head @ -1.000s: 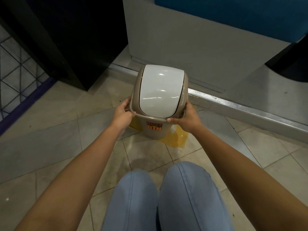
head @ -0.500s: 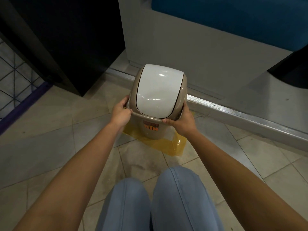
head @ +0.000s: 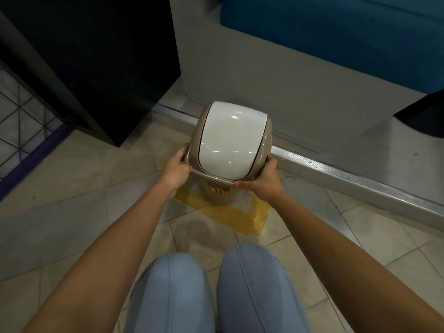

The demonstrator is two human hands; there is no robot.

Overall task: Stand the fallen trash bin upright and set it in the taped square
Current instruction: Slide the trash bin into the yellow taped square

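Note:
The trash bin (head: 230, 145) is beige with a white swing lid and an orange label on its front. It stands upright inside the yellow taped square (head: 230, 217) on the tiled floor, its base hiding much of the square's far side. My left hand (head: 176, 170) grips the lid rim on the bin's left. On the right side, my right hand (head: 262, 180) holds the rim at the front corner. Whether the base touches the floor I cannot tell.
A metal floor strip (head: 348, 179) runs diagonally just behind the bin, below a grey wall panel (head: 288, 80). A black cabinet (head: 96, 56) stands at the left, with a wire grid (head: 19, 121) beyond it. My knees in blue jeans (head: 211, 289) are below the square.
The bin, held in both hands, has dropped a little lower over the taped square. My view has shifted, so more of the tape's front edge shows.

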